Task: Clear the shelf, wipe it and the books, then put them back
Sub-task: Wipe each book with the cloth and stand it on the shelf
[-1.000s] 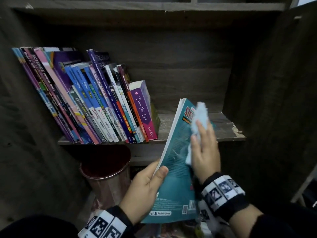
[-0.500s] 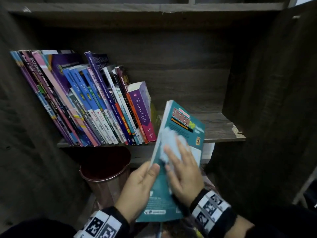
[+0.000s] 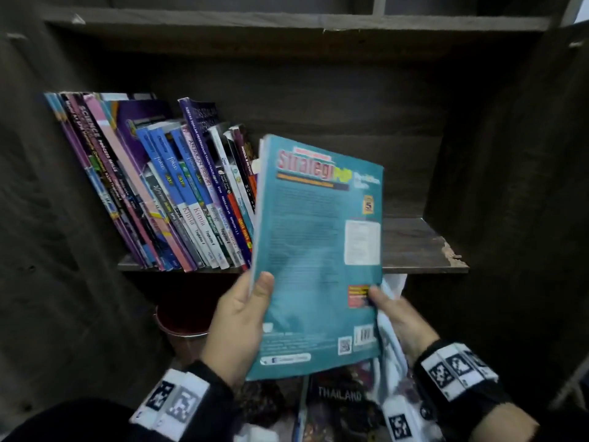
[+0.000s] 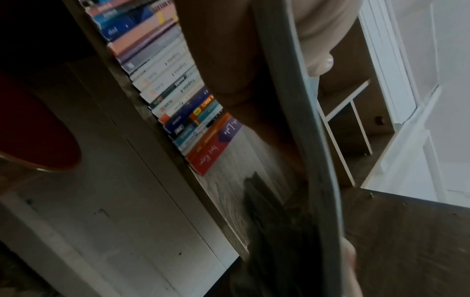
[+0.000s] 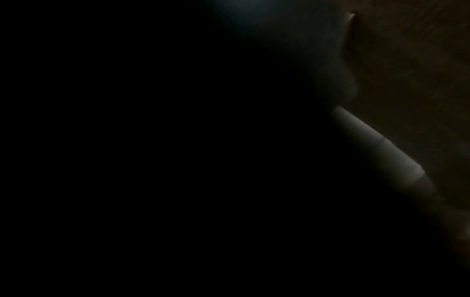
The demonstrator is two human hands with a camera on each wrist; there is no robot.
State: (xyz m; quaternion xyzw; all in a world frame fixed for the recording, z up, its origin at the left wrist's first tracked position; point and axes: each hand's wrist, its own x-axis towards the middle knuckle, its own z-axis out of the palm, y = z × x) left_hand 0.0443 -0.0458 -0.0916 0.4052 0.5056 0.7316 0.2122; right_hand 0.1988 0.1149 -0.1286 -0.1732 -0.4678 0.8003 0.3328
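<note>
Teal book (image 3: 318,250) held upright before the shelf (image 3: 414,247), right of the leaning row of books (image 3: 178,193). Left hand (image 3: 239,320) grips its left edge; right hand (image 3: 398,317) pinches its right edge, cloth (image 3: 390,342) beneath.

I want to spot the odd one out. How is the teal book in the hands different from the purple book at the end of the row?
The teal book is held up off the shelf by the left hand and right hand; the purple book stands on it. The teal one shows its cover, the purple one its spine. Both are thin paperbacks.
</note>
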